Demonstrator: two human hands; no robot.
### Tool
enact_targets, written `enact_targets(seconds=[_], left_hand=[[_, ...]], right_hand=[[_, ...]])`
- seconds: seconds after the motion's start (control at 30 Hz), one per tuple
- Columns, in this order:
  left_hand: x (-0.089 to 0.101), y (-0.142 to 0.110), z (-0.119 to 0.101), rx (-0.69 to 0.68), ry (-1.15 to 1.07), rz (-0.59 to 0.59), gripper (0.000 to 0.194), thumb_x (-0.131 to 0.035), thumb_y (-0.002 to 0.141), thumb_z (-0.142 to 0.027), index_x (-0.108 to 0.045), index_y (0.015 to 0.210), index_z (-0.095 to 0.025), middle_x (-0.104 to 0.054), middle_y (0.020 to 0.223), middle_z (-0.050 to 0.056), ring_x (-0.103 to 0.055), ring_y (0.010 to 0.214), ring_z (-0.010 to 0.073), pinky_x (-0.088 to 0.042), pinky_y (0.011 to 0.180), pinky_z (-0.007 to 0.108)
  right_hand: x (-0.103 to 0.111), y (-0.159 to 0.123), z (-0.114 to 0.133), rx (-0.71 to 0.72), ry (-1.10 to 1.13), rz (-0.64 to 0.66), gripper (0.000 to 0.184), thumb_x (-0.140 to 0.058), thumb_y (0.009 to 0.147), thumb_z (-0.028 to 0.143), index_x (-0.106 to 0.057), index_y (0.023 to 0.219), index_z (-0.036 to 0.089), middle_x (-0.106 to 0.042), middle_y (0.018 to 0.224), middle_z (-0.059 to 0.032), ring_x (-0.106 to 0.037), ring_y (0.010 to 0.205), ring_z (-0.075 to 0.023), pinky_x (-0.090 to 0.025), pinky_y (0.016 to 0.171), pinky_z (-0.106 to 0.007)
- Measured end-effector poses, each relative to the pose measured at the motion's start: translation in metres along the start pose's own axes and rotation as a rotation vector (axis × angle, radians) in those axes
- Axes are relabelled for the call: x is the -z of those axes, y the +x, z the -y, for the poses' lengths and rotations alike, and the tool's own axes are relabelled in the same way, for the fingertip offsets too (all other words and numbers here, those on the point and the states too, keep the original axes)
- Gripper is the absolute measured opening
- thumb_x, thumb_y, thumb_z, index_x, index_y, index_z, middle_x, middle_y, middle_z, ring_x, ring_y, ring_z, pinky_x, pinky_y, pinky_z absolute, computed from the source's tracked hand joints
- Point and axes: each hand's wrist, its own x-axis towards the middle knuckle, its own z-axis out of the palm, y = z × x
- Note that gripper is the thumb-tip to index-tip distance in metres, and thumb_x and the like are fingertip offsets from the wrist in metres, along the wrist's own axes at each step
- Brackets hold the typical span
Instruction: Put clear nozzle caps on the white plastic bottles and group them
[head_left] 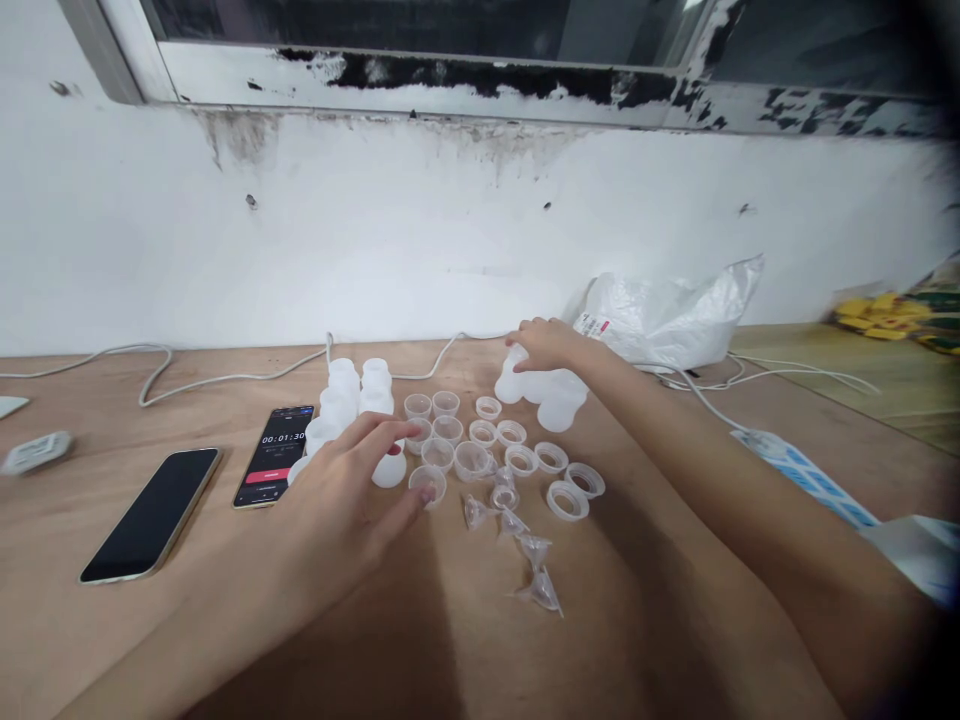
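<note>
My left hand (341, 490) hovers with fingers spread over the clear plastic cups (437, 455), its thumb tip at the rim of the nearest cup (427, 485). It partly hides two rows of white round bottles (341, 400). At the back, my right hand (547, 343) has thumb and fingers closed around the top of a white bottle (511, 385). More white bottles (561, 402) lie beside it under my forearm. Several clear rings (551, 457) and a line of small clear funnels (535, 550) sit between my arms.
Left of the bottles lie a phone showing a timer (271, 458) and a dark-screened phone (150, 515). A plastic bag (667, 315) rests against the wall. White cables (225, 378) run along the back; a power strip (806, 478) is at the right.
</note>
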Motion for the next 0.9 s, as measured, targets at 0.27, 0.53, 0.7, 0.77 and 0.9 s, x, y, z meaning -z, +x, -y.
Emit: enact_targets(seconds=[0.27, 0.53, 0.7, 0.77, 0.9], left_hand=[[-0.002, 0.003, 0.002, -0.022, -0.018, -0.047, 0.026, -0.047, 0.081, -0.029, -0.05, 0.105, -0.02, -0.058, 0.099, 0.005, -0.059, 0.086, 0.0175, -0.047, 0.071, 0.03], [0.008, -0.016, 0.0, -0.056, -0.061, -0.072, 0.018, -0.045, 0.083, -0.031, -0.045, 0.069, -0.02, -0.05, 0.059, -0.004, -0.047, 0.051, 0.009, -0.037, 0.043, 0.018], [-0.024, -0.045, 0.015, -0.474, -0.047, 0.137, 0.017, -0.04, 0.082, -0.013, -0.055, 0.086, -0.018, -0.064, 0.078, 0.003, -0.06, 0.068, 0.0126, -0.047, 0.06, 0.02], [-0.043, -0.055, 0.026, -0.508, 0.036, 0.243, 0.024, -0.042, 0.083, -0.014, -0.055, 0.103, -0.018, -0.066, 0.099, 0.006, -0.062, 0.09, 0.0164, -0.048, 0.078, 0.023], [-0.07, -0.067, 0.046, -0.547, 0.172, 0.353, 0.045, -0.045, 0.086, -0.028, -0.039, 0.128, -0.016, -0.049, 0.129, 0.008, -0.045, 0.118, 0.0202, -0.035, 0.1, 0.032]], right_hand=[[-0.001, -0.008, 0.001, 0.017, 0.043, -0.176, 0.047, -0.054, 0.076, 0.034, -0.049, 0.119, 0.015, -0.053, 0.113, -0.0174, -0.048, 0.104, -0.0317, -0.039, 0.079, -0.042], [0.014, -0.074, 0.043, 0.161, 0.2, -0.596, 0.031, -0.042, 0.085, 0.029, -0.055, 0.108, 0.011, -0.055, 0.111, -0.0146, -0.048, 0.106, -0.0242, -0.039, 0.088, -0.039], [0.005, -0.166, 0.128, 0.617, 0.369, -0.708, 0.028, -0.038, 0.088, 0.022, -0.058, 0.105, 0.014, -0.061, 0.112, -0.0066, -0.052, 0.108, -0.0191, -0.044, 0.09, -0.033], [-0.012, -0.19, 0.161, 0.684, 0.387, -0.667, 0.03, -0.037, 0.089, 0.028, -0.057, 0.108, 0.017, -0.06, 0.116, -0.0007, -0.05, 0.111, -0.0145, -0.043, 0.092, -0.023], [-0.048, -0.203, 0.196, 0.673, 0.33, -0.724, 0.03, -0.036, 0.089, 0.015, -0.055, 0.111, 0.016, -0.062, 0.114, -0.0001, -0.053, 0.109, -0.0139, -0.046, 0.088, -0.022]])
